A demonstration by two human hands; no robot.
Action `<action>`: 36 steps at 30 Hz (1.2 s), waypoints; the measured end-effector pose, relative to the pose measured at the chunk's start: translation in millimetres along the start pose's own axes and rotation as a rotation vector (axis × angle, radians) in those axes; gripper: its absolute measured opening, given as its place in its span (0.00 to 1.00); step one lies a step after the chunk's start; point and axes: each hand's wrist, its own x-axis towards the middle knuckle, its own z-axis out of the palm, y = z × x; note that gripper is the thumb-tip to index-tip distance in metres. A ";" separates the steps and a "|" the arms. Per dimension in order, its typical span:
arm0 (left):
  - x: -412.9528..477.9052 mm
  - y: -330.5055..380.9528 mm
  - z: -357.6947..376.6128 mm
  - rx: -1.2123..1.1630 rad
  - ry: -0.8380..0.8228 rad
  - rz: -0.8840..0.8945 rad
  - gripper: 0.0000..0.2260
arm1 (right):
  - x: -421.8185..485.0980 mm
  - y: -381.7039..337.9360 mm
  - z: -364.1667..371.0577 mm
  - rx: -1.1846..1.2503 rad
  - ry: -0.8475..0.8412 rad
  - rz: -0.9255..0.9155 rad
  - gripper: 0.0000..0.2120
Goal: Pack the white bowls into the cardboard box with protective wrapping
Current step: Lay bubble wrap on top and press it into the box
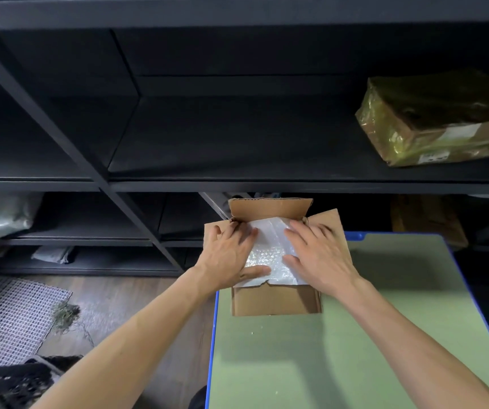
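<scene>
Black shelving backed the green desk; at its far left corner, left hand and right hand lay flat, gripping nothing, on white bubble wrap inside the brown cardboard box; white bowls unseen; even, gentle pressure seemed wise.

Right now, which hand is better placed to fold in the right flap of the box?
Probably the right hand: it lies over that flap; the left hand presses bubble wrap opposite.
</scene>
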 end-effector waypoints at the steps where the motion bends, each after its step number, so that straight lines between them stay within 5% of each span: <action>1: 0.8 0.1 -0.3 0.010 0.002 0.003 0.42 | -4.3 2.8 -3.7 -0.004 -0.029 -0.033 0.29; 12: 4.5 -26.5 -11.4 0.081 -0.075 0.183 0.45 | -2.8 25.1 -27.9 -0.055 -0.282 -0.181 0.37; 36: 7.4 -18.3 -16.2 -0.025 -0.109 0.146 0.46 | 14.7 16.8 -25.6 -0.221 -0.275 -0.205 0.48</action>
